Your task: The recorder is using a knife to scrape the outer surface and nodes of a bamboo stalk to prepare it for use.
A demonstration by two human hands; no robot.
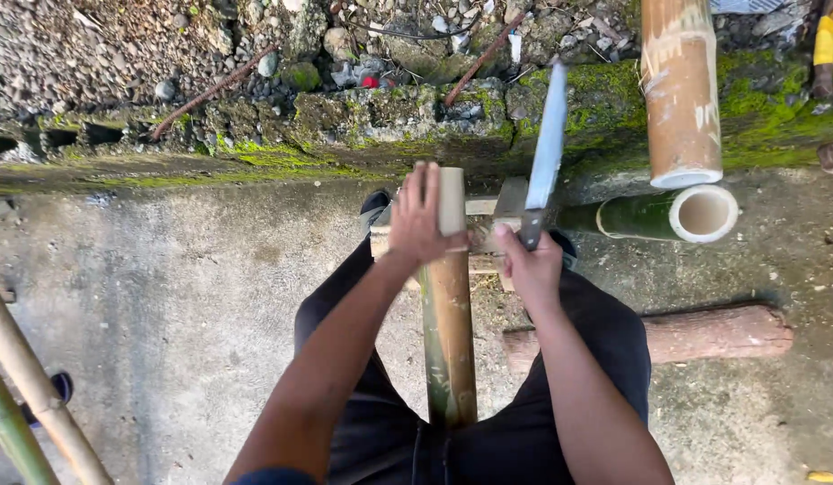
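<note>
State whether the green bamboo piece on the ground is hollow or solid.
Hollow: the green bamboo piece lies on its side, and its pale open end shows an empty bore.

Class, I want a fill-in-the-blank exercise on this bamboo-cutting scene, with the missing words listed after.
1. The left hand grips a ____ pole.
2. The right hand holds a ____ by its handle, blade up.
3. A wooden log lies on the person's ____ side.

Missing words: bamboo; knife; right

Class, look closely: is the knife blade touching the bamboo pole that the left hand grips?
Apart. The head view shows the knife blade raised to the right of the bamboo pole, with mossy wall visible between them; the left hand grips the pole's top.
</note>
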